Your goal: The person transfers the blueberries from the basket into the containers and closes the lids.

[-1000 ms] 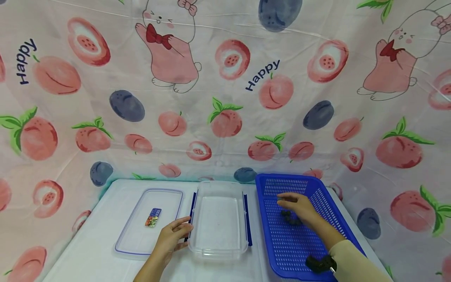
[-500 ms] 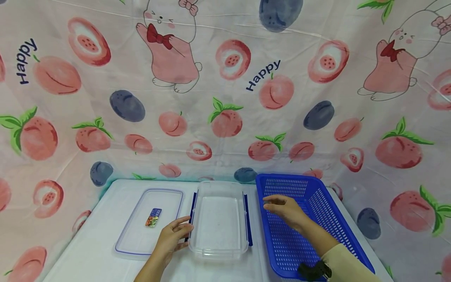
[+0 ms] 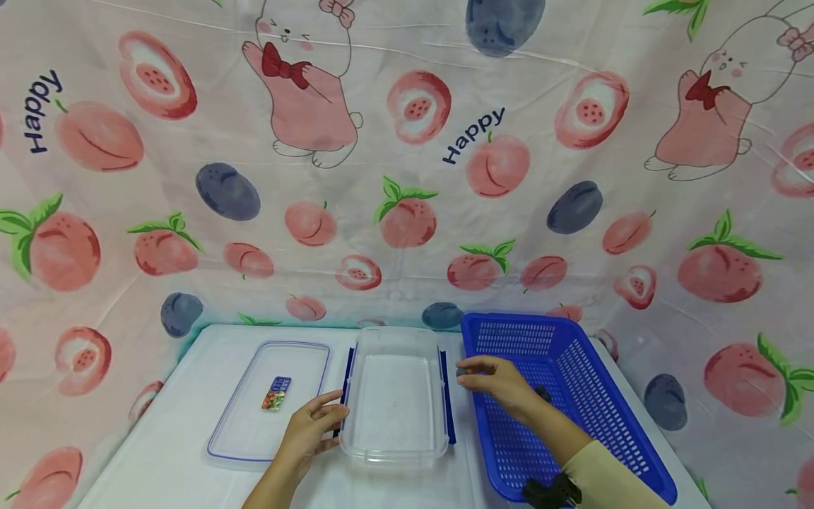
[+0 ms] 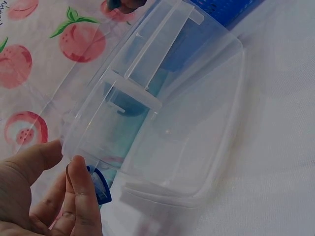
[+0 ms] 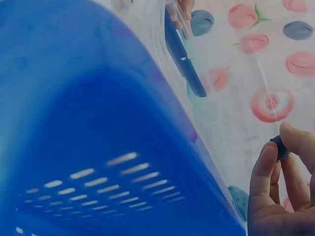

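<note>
Between the fingertips of my right hand (image 3: 499, 385) is a small, round, dark blueberry (image 5: 280, 148), pinched by the thumb and fingers. This hand is over the left rim of the blue basket (image 3: 610, 399), close to the clear plastic container (image 3: 394, 452). My left hand (image 3: 310, 428) grips the container's left side; in the left wrist view its thumb and fingers meet at the rim, beside a blue latch (image 4: 100, 186). The container stands with no lid on, its blue side latches hanging down. Inside the basket, a few dark berries (image 3: 543, 393) show partly behind my right hand.
A clear lid (image 3: 238, 431) with a blue edge and a small coloured label (image 3: 276, 393) lies left of the container. All stand on a white table (image 3: 172, 410). Behind it hangs a fruit-and-rabbit patterned cloth (image 3: 356, 212).
My right hand has moved left from over the middle of the basket to its left rim, carrying the blueberry. The left hand and the container have stayed in place.
</note>
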`<action>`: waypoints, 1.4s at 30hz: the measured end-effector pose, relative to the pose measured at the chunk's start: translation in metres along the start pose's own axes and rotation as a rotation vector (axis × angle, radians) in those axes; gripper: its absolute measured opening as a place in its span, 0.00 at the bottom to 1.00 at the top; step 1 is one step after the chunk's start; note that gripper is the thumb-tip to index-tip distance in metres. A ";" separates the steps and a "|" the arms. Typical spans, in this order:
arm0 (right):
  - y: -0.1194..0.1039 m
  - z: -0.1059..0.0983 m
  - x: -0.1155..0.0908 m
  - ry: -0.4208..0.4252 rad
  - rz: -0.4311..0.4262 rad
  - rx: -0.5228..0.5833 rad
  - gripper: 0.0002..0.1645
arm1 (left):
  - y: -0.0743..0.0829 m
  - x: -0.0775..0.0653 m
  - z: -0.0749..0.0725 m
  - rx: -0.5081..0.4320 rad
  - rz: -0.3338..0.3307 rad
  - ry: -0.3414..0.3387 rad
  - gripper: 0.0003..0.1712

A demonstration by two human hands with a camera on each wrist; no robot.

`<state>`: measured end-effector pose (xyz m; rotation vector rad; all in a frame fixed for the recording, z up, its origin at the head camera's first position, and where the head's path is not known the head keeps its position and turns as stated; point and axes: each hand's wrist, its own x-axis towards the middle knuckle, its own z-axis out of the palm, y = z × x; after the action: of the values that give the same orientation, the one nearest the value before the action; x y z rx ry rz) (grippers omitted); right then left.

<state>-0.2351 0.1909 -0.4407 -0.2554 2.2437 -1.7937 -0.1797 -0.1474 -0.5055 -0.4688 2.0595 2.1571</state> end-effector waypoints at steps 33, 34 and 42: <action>-0.003 0.073 0.041 -0.180 0.035 0.147 0.22 | 0.000 0.000 -0.004 0.002 -0.002 0.000 0.27; -0.003 0.075 0.042 -0.181 0.040 0.155 0.22 | 0.001 0.000 -0.004 0.008 0.000 -0.003 0.27; -0.005 0.090 0.054 -0.175 0.066 0.176 0.21 | 0.004 0.001 -0.003 0.060 0.005 -0.030 0.27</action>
<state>-0.2588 0.0906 -0.4594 -0.2880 1.9410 -1.8438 -0.1816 -0.1508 -0.5017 -0.4221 2.1051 2.0854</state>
